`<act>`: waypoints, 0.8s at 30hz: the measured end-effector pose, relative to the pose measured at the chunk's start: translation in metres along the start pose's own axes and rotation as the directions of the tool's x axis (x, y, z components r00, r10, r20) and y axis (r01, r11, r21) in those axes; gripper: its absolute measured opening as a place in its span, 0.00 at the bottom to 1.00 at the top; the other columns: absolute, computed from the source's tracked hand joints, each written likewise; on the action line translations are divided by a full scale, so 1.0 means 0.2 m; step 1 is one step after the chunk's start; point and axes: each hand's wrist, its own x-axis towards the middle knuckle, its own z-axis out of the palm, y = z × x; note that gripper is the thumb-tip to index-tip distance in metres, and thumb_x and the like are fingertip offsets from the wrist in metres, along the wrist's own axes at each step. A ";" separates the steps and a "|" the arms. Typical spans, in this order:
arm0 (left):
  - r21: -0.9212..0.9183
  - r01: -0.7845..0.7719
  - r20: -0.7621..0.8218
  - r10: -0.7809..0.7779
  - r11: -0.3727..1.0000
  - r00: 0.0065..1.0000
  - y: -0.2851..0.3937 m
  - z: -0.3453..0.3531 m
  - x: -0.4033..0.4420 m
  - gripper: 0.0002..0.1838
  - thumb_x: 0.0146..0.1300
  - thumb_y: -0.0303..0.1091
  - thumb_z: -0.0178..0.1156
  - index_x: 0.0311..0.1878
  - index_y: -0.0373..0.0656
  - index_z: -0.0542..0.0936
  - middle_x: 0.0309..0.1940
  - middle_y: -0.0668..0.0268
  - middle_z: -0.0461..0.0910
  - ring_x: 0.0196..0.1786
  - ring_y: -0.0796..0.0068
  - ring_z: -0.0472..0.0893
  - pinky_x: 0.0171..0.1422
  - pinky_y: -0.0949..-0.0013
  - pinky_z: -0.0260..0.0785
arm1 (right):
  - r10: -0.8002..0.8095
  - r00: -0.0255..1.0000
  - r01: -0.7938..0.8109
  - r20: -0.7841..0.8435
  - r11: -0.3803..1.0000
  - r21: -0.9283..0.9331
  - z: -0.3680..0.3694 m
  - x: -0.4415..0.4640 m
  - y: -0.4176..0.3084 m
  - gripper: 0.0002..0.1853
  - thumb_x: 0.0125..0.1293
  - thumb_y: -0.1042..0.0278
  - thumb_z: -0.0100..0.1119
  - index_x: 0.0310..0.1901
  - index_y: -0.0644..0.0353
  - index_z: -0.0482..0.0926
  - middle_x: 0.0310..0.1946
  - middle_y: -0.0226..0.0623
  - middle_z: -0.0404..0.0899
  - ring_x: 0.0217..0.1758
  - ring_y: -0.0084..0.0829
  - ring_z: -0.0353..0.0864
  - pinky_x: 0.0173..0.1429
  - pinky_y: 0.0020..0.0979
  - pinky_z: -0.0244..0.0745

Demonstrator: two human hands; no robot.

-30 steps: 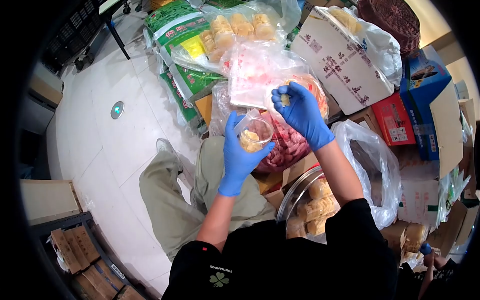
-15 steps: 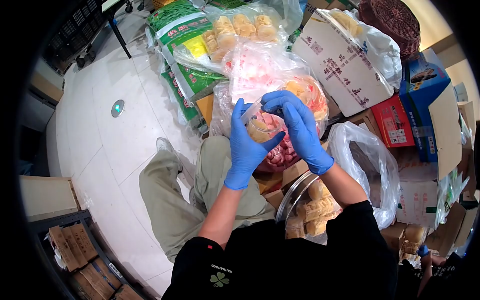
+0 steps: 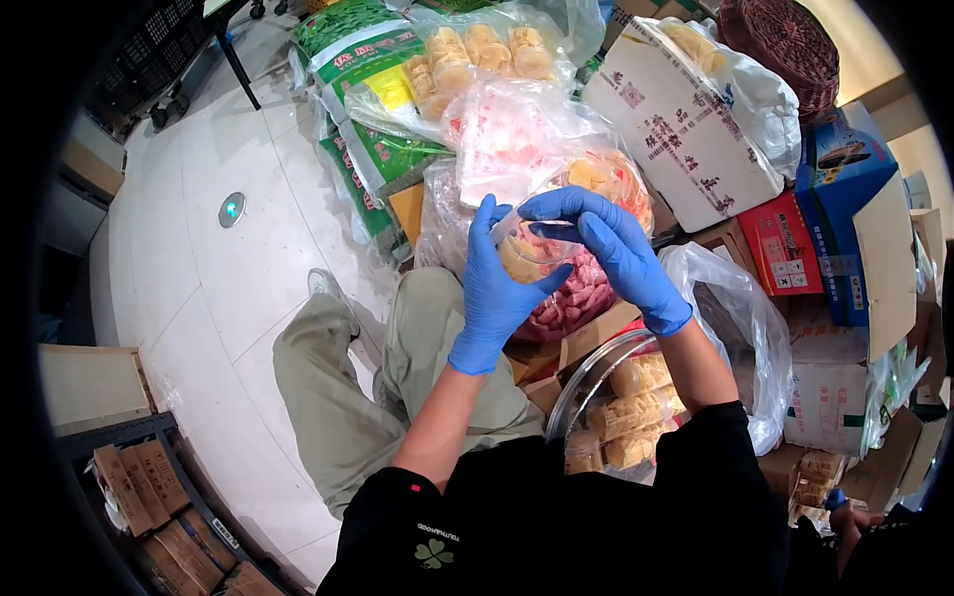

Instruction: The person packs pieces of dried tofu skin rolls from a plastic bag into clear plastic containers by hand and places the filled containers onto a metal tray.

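Note:
My left hand (image 3: 497,298) in a blue glove is wrapped round a clear plastic cup (image 3: 524,264) with pale yellow, chip-like pieces in it. Over the cup's rim, the curved fingers of my right hand (image 3: 618,253), also gloved in blue, grip what looks like a clear lid (image 3: 510,226); the fingers partly hide it. Beneath the hands lies a bag of small pink wrapped pieces (image 3: 576,298). Nearer my body, a round clear-walled tub (image 3: 563,397) contains several filled cups (image 3: 633,410).
Several filled cups (image 3: 487,50) in plastic lie on green sacks (image 3: 343,45) ahead. A white printed box (image 3: 671,124), a blue box (image 3: 845,169) and an open clear bag (image 3: 760,348) stand right. Another person's gloved hand (image 3: 837,499) shows at lower right.
My right hand has shifted slightly right and down, its fingers lying more across the cup's rim. The lid seems to sit closer over the cup. My left hand keeps its hold.

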 end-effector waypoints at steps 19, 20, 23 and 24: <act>0.004 0.015 -0.046 -0.015 1.000 0.999 -0.05 -0.11 -0.05 0.59 0.42 0.36 0.83 0.74 0.34 0.54 0.60 0.52 0.71 0.60 0.57 0.76 0.64 0.58 0.71 | 0.221 0.935 -0.355 -0.278 0.629 -0.692 -0.73 0.13 0.75 0.14 0.62 0.68 0.53 0.43 0.64 0.86 0.41 0.46 0.87 0.44 0.39 0.86 0.55 0.35 0.77; 0.003 0.036 -0.032 -0.036 0.999 0.999 -0.04 -0.12 -0.05 0.60 0.42 0.34 0.83 0.74 0.35 0.54 0.62 0.52 0.70 0.62 0.59 0.75 0.65 0.60 0.71 | 0.216 0.942 -0.336 -0.258 0.558 -0.759 -0.73 0.13 0.81 0.13 0.61 0.68 0.54 0.42 0.61 0.86 0.41 0.48 0.86 0.43 0.42 0.86 0.53 0.37 0.78; 0.009 0.077 -0.015 -0.076 0.997 0.997 -0.03 -0.14 -0.06 0.60 0.42 0.32 0.83 0.74 0.35 0.54 0.64 0.51 0.68 0.63 0.61 0.75 0.67 0.61 0.70 | 0.352 0.921 -0.230 -0.169 0.139 -0.963 -0.69 0.19 0.80 0.15 0.56 0.66 0.61 0.46 0.58 0.84 0.41 0.50 0.85 0.45 0.47 0.85 0.52 0.39 0.79; 0.011 0.093 -0.012 -0.093 0.996 0.996 -0.03 -0.14 -0.07 0.60 0.42 0.32 0.83 0.74 0.35 0.53 0.64 0.51 0.68 0.63 0.62 0.75 0.66 0.61 0.70 | 0.351 0.921 -0.231 -0.169 0.142 -0.963 -0.69 0.20 0.79 0.15 0.56 0.66 0.61 0.46 0.58 0.84 0.41 0.50 0.85 0.45 0.47 0.85 0.52 0.39 0.79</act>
